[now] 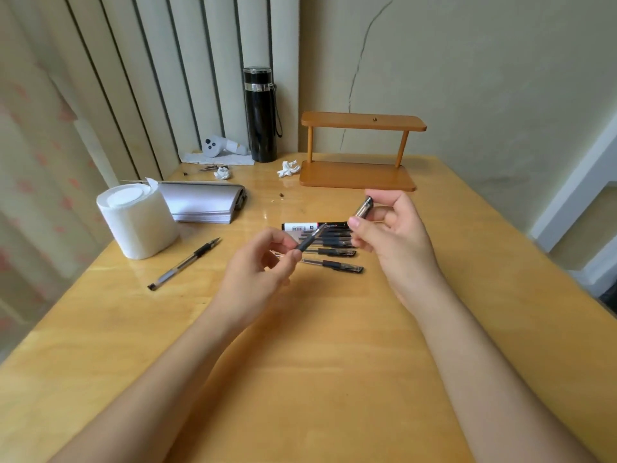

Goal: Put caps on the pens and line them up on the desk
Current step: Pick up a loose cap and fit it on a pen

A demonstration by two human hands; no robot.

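My left hand (263, 265) grips an uncapped black gel pen (310, 239) by its rubber grip, tip pointing up and right. My right hand (394, 232) pinches a clear pen cap (363, 207) between thumb and fingers, a short way right of the pen tip and apart from it. Behind both hands several capped black pens (337, 252) lie side by side on the wooden desk (334, 345), with a white marker (300, 226) at the far end of the row. One more uncapped pen (183, 264) lies alone at the left, slanted.
A white tissue roll (137, 220) and a stack of paper (203, 203) sit at the left. A wooden two-tier shelf (360, 152), a black flask (260, 115), crumpled tissues (288, 168) and a white controller (220, 147) stand at the back.
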